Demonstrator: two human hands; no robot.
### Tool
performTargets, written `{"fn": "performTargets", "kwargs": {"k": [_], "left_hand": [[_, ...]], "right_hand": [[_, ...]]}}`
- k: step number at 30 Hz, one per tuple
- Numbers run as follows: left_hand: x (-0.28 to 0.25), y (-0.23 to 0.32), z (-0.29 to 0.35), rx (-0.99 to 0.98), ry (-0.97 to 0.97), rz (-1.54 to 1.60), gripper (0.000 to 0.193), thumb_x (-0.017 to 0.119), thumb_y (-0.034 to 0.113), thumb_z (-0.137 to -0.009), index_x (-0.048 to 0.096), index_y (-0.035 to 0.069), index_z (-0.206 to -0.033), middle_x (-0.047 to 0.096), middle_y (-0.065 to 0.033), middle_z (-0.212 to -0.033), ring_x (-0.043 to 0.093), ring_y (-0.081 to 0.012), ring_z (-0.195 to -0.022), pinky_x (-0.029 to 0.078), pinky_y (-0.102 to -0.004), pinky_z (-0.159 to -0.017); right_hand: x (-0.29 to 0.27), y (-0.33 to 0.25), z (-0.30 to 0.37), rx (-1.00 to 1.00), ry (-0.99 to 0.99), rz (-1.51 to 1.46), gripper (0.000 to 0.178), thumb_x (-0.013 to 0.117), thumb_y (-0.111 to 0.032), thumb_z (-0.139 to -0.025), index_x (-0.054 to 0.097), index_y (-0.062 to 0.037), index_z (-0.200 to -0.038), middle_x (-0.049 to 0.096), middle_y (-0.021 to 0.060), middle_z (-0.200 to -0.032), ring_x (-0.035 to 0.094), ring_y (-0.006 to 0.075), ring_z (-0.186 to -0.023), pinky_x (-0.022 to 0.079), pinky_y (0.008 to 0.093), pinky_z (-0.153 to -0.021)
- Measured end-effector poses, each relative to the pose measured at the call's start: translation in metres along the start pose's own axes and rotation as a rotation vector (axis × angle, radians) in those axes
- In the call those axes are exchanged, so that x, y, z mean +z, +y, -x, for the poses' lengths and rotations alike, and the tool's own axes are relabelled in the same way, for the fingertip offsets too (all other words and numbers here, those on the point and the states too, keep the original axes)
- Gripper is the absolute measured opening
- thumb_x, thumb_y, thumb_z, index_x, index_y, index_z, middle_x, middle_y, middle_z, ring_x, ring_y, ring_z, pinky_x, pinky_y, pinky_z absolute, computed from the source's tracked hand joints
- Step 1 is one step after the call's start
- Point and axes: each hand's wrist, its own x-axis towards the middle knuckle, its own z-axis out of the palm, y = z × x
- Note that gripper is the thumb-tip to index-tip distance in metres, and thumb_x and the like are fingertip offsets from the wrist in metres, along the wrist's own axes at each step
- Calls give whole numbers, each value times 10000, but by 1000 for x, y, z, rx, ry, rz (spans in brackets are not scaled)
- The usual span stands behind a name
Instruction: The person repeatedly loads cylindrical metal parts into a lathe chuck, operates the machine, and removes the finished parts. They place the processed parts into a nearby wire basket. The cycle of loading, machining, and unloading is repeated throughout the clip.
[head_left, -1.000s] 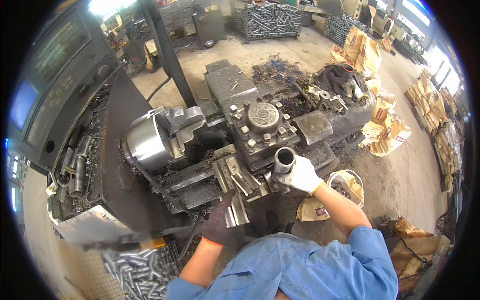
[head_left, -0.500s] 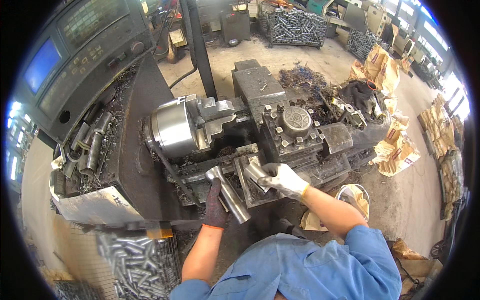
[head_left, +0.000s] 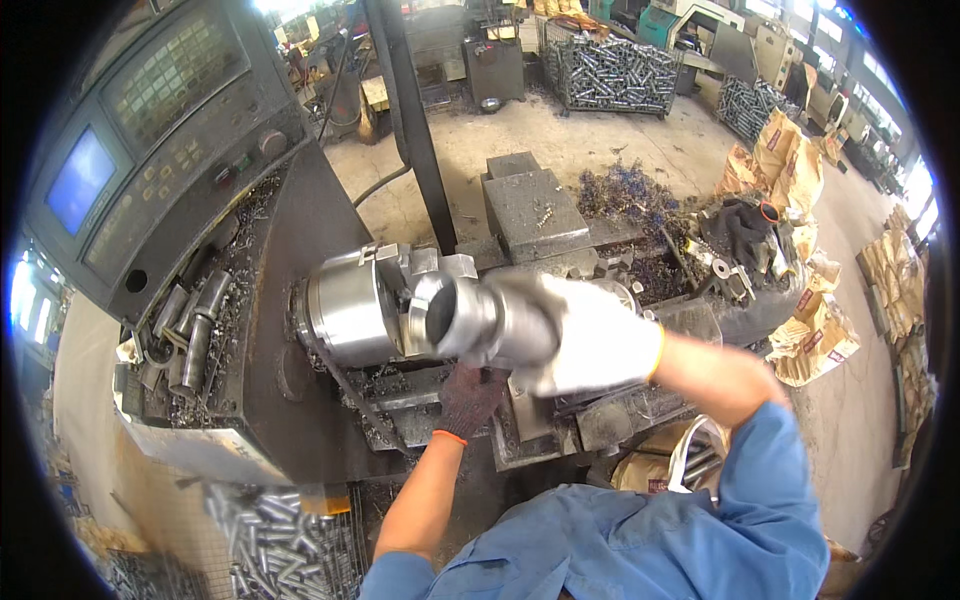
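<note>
My right hand [head_left: 605, 335], in a white glove, is wrapped round a hollow metal cylinder [head_left: 505, 325]. The cylinder lies nearly level, its open end facing left and a groove round its body; both are blurred by motion. Below it is my left hand [head_left: 472, 400], in a dark glove with an orange cuff. Its fingers look curled, but the cylinder covers their tips and whatever they hold. Just behind and to the left is the lathe chuck [head_left: 350, 308], a shiny drum with stepped jaws. The tool post behind the cylinder is mostly hidden.
At left stands a control panel with a blue screen [head_left: 82, 182], above a tray of metal tubes [head_left: 200, 335]. A wire bin of metal parts [head_left: 285, 545] sits at lower left. Metal shavings [head_left: 635, 195] and brown paper bags [head_left: 790, 165] lie at right. A dark post [head_left: 415, 130] rises behind the chuck.
My right hand has raised the cylinder up and left, across the front of the tool post. My left hand has moved up and right; the metal rod it held no longer shows clearly.
</note>
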Motion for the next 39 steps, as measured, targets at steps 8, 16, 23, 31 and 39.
{"fn": "performTargets", "kwargs": {"k": [8,16,23,31,39], "left_hand": [[33,-15,6,-42,165,493,436,648,228,-1021,620,47,-1416,688,-161,-1356,657,-321,-1257,512,-405,-1077],[2,-148,191,-524,756,1206,341,702,309,-1000,701,36,-1204,741,-104,-1105,727,-227,-947,621,-370,-838],[-1,-247,279,-397,1164,1614,321,531,480,-1052,640,221,-896,565,38,-719,588,-190,-686,462,-421,-610],[-38,-258,308,-474,990,1472,317,515,451,-1070,662,206,-933,594,44,-752,565,-105,-642,455,-342,-579],[-27,-230,300,-602,1262,501,422,598,394,-1075,651,2,-1222,671,-85,-1059,634,-194,-924,518,-339,-808]], "right_hand": [[-38,115,-116,71,-453,1216,462,819,-272,-758,728,-84,-1170,742,174,-1092,771,319,-965,628,461,-834],[27,191,-153,303,-707,591,862,887,-411,-634,620,11,-1337,739,257,-1192,712,415,-1120,562,485,-970],[4,198,-135,275,-685,631,516,848,-479,-701,813,-19,-933,781,217,-890,769,356,-849,593,451,-813],[44,159,-163,244,-553,421,948,865,-293,-695,465,-28,-1513,726,222,-1267,714,375,-1146,584,448,-918],[-16,58,-60,151,-93,328,659,749,-264,-873,586,-61,-1478,716,202,-1284,693,335,-1215,552,418,-1055]]}}
